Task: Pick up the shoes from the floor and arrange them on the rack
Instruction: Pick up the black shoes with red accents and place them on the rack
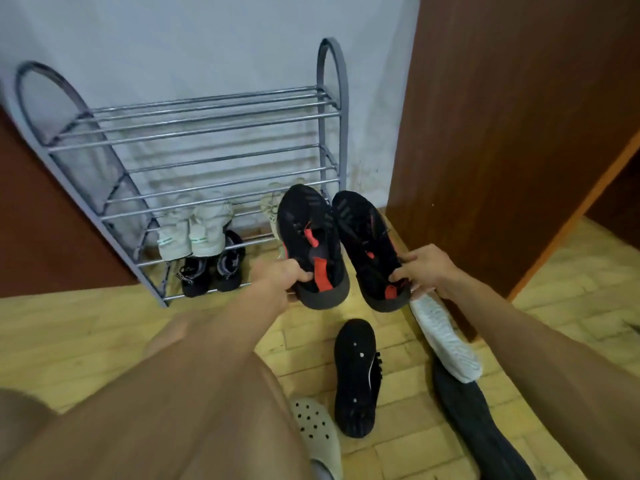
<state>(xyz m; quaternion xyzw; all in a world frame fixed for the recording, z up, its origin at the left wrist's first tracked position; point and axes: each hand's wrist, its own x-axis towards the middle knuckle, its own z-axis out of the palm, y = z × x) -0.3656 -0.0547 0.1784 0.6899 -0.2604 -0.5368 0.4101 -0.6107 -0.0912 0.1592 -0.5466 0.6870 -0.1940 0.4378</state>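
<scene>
My left hand (280, 273) grips one black-and-red shoe (311, 247) by the heel; my right hand (420, 268) grips the other shoe (369, 247), both held off the floor before the rack (207, 133). Risk: a toe catching a rail would twist the shoe loose.

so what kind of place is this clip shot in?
Most likely a home entryway or hall corner. A metal shoe rack stands against a painted wall, shoes lie scattered on the tiled floor, and a brown wooden door stands beside it.
</scene>
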